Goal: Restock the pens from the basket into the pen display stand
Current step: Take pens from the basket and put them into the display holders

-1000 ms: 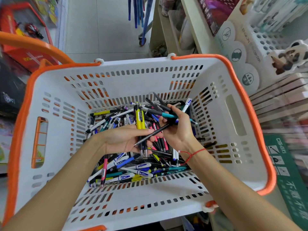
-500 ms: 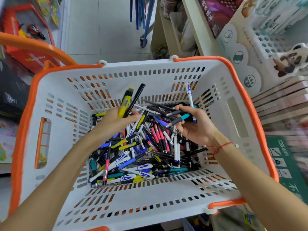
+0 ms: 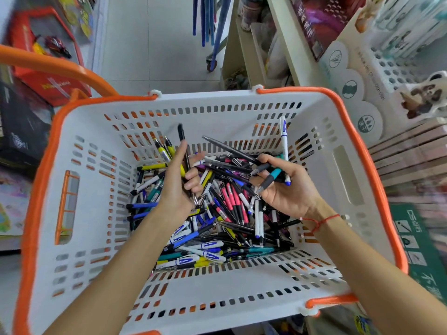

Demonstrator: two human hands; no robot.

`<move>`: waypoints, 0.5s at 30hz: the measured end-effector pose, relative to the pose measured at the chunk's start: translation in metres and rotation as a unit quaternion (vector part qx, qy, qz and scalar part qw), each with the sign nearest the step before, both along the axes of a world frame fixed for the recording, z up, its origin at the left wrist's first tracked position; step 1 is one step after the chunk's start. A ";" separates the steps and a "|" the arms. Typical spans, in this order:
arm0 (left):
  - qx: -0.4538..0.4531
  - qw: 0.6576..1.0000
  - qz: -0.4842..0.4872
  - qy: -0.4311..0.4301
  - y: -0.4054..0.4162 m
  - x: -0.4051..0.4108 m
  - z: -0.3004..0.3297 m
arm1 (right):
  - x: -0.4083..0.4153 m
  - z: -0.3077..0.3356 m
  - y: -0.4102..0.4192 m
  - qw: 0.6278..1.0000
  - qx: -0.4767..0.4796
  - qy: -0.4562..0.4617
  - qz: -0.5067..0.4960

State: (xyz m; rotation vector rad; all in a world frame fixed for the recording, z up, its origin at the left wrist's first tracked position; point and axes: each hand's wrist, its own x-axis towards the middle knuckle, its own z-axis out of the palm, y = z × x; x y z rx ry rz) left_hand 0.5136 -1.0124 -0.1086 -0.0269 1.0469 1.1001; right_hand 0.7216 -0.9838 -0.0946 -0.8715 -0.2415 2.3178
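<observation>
Basket [image 3: 96, 213]: white slotted plastic, orange rim.
Pens [image 3: 217, 228]: slim plastic barrels, heaped on basket floor.
Left hand [image 3: 177, 187]: fingers curled round yellow and black pens.
Right hand [image 3: 285, 187]: fingers clamped on several pens.

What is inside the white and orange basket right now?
The basket holds a loose pile of pens. The left hand and right hand each grip several pens above it. Pens beneath the hands and the basket floor under the pile are hidden.
</observation>
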 end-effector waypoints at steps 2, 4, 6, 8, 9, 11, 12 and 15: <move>0.048 0.999 0.001 -0.006 0.002 0.001 0.008 | -0.001 -0.002 -0.001 1.000 -0.006 0.022 -0.008; 0.079 0.996 -0.021 0.044 0.005 0.004 0.015 | -0.003 -0.003 0.000 0.998 -0.013 0.060 -0.007; 0.113 0.983 -0.033 0.138 0.009 -0.001 0.020 | -0.003 0.001 0.002 0.998 -0.009 0.055 0.019; 0.144 0.963 -0.027 0.225 0.014 -0.018 0.026 | 0.000 0.012 0.003 0.998 -0.011 -0.001 0.062; 0.159 0.950 -0.039 0.265 0.017 -0.030 0.029 | 0.001 0.018 0.003 0.994 -0.002 -0.050 0.093; 0.177 0.906 -0.144 0.357 0.024 -0.044 0.034 | 0.002 0.031 0.001 0.976 0.024 -0.132 0.169; 0.183 0.873 -0.225 0.391 0.026 -0.045 0.036 | 0.001 0.035 0.000 0.967 0.030 -0.143 0.208; 0.179 0.798 -0.462 0.344 0.025 -0.032 0.035 | -0.008 0.037 -0.001 0.946 0.035 -0.125 0.297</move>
